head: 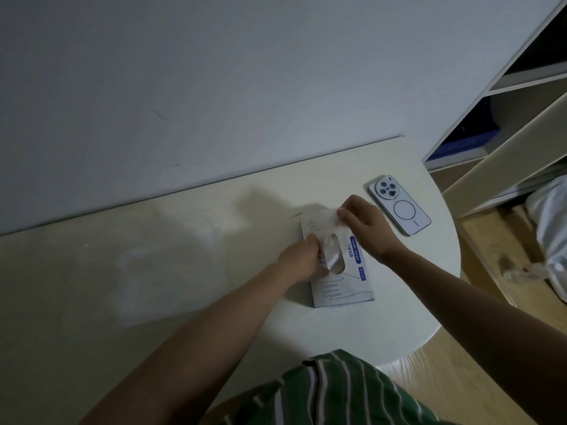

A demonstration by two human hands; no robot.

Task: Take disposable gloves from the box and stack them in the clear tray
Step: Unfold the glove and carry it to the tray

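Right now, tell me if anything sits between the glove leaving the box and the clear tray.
Nothing visible does. The right hand pinches the glove over the box; the clear tray lies left of it across bare table. Only the left hand, at the box's left edge, is that side.

Table (352,332): box (340,289), phone (399,205), clear tray (171,271)

Setting: domestic room | Evidence: cream round-ended tabletop (92,286) set against a plain white wall (214,72) at 12 o'clock | open shelving (521,87) at 2 o'clock | phone (399,205) lying on tabletop | wood floor (478,240) with pale crumpled fabric (552,228) at 3 o'clock
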